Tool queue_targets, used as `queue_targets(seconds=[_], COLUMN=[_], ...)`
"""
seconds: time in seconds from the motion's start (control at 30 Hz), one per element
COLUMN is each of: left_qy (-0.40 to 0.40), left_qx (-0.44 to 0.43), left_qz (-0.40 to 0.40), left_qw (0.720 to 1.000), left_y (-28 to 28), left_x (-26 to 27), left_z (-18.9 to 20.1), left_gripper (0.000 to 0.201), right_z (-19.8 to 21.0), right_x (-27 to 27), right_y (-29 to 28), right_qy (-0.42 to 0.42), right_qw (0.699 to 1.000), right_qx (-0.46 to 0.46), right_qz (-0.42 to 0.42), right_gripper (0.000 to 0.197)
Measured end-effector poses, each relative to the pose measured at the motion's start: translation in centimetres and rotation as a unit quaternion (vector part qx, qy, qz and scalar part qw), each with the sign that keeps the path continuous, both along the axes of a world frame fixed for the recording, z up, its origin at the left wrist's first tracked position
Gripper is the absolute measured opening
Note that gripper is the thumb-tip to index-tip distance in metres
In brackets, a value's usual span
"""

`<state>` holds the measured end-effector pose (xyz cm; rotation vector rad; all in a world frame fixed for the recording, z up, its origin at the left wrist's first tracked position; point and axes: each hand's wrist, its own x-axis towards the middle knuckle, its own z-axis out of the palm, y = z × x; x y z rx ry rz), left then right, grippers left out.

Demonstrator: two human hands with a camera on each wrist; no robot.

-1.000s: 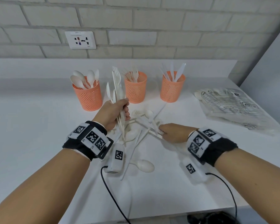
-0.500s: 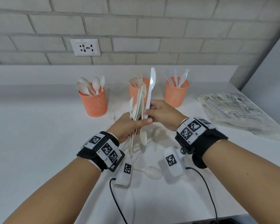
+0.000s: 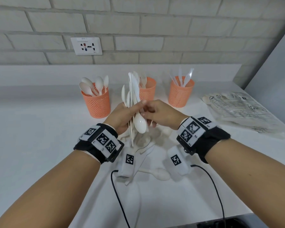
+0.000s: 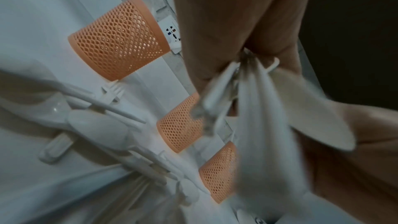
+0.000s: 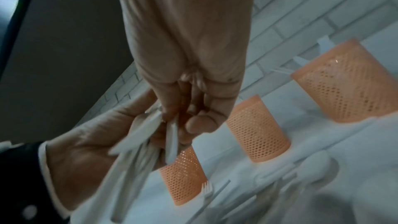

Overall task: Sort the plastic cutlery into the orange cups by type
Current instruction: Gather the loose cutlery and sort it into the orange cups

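Note:
My left hand [image 3: 122, 116] grips an upright bundle of white plastic cutlery [image 3: 133, 96] above the table. A spoon [image 3: 140, 124] hangs bowl-down from it. My right hand [image 3: 152, 111] meets the bundle from the right, with thumb and fingers pinching pieces in it. In the right wrist view those fingers [image 5: 193, 122] curl round a handle in the bundle [image 5: 140, 142]. Three orange mesh cups stand behind: spoon cup [image 3: 97, 102], fork cup [image 3: 147, 91], knife cup [image 3: 181, 93]. Loose cutlery [image 3: 143, 142] lies under my hands.
A single spoon [image 3: 161, 174] lies near the front, between the wrist cameras. A clear plastic bag [image 3: 237, 109] holding more cutlery rests at the right. Behind the cups is a brick wall with a socket [image 3: 86, 46]. The table edge [image 3: 204, 221] runs close in front.
My right hand rose from the loose pile with a knife and brought it to the left hand's bundle. The knife now stands among the other pieces, and both hands are together.

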<state>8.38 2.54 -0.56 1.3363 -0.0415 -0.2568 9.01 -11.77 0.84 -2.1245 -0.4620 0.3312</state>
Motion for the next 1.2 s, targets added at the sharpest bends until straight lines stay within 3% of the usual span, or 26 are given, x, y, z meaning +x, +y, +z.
queue_targets(seconds=[0.13, 0.23, 0.37, 0.5, 0.7, 0.87, 0.9, 0.97, 1.07, 1.2], left_qy=[0.020, 0.028, 0.033, 0.027, 0.033, 0.033, 0.034, 0.037, 0.045, 0.047], left_qx=[0.030, 0.043, 0.044, 0.048, 0.056, 0.070, 0.070, 0.068, 0.055, 0.059], left_qz=[0.058, 0.099, 0.091, 0.087, 0.093, 0.091, 0.092, 0.093, 0.089, 0.072], left_qw=[0.998, 0.994, 0.994, 0.995, 0.994, 0.993, 0.993, 0.993, 0.994, 0.995], left_y=[0.5, 1.7, 3.2, 3.6, 4.2, 5.0, 5.0, 4.8, 4.2, 3.4], left_x=[0.2, 0.5, 0.6, 0.3, 0.1, 0.1, 0.1, 0.1, -0.1, 0.1], left_z=[0.0, -0.1, -0.1, 0.3, 0.5, 0.1, 0.1, 0.1, 0.1, 0.0], left_gripper=[0.004, 0.007, 0.007, 0.006, 0.007, 0.008, 0.008, 0.008, 0.008, 0.009], right_z=[0.4, 0.0, -2.3, -3.9, -4.9, -4.0, -3.3, -2.0, -0.7, -1.3], right_x=[0.4, 2.2, 5.3, 6.5, 6.8, 5.9, 5.6, 4.8, 3.1, -0.9], right_y=[-0.3, -1.9, -4.1, -3.8, -3.8, -3.6, -3.5, -3.5, -3.4, -1.2], right_qy=[0.047, 0.022, -0.032, -0.001, -0.062, -0.078, -0.079, -0.065, -0.024, 0.101], right_qw=[0.998, 0.988, 0.917, 0.872, 0.841, 0.810, 0.816, 0.858, 0.918, 0.947], right_qx=[-0.031, -0.147, -0.390, -0.489, -0.537, -0.580, -0.571, -0.506, -0.390, -0.306], right_qz=[0.022, -0.030, -0.075, -0.016, -0.001, -0.027, -0.038, -0.056, -0.066, -0.008], right_gripper=[0.013, 0.024, 0.042, 0.065, 0.032, 0.034, 0.039, 0.045, 0.038, 0.018])
